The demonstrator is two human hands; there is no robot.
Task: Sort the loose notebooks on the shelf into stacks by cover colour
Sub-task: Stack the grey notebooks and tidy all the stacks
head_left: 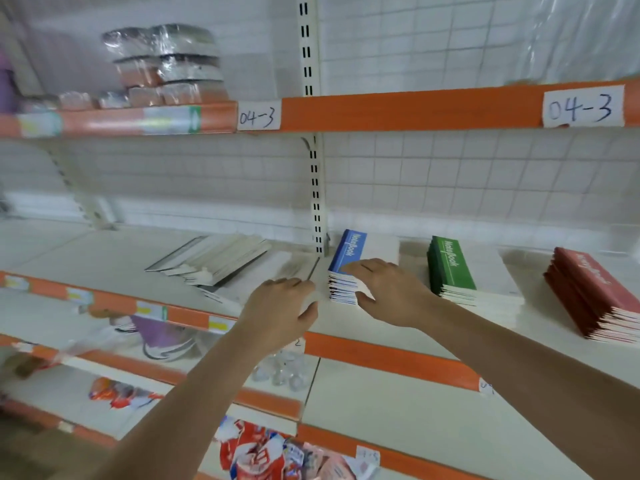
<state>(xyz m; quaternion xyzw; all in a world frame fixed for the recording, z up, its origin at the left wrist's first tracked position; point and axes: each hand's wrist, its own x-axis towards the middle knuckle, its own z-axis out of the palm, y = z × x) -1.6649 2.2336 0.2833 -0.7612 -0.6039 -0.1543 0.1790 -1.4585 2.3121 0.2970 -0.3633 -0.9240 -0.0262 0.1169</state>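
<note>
Three notebook stacks lie on the white middle shelf (408,327): a blue stack (346,258) at the centre, a green stack (450,268) to its right, and a red stack (595,292) at the far right. My right hand (391,292) lies over the front of the blue stack, fingers spread on the top cover and thumb against the front edge. My left hand (280,310) sits just left of the blue stack, fingers loosely bent near its left side; I cannot tell whether it touches the stack.
Flat white and grey packets (214,258) lie on the shelf to the left. A slotted upright post (317,202) stands behind the blue stack. Wrapped goods (166,64) fill the upper shelf. Lower shelves hold red snack packets (263,452) and a purple item (162,330).
</note>
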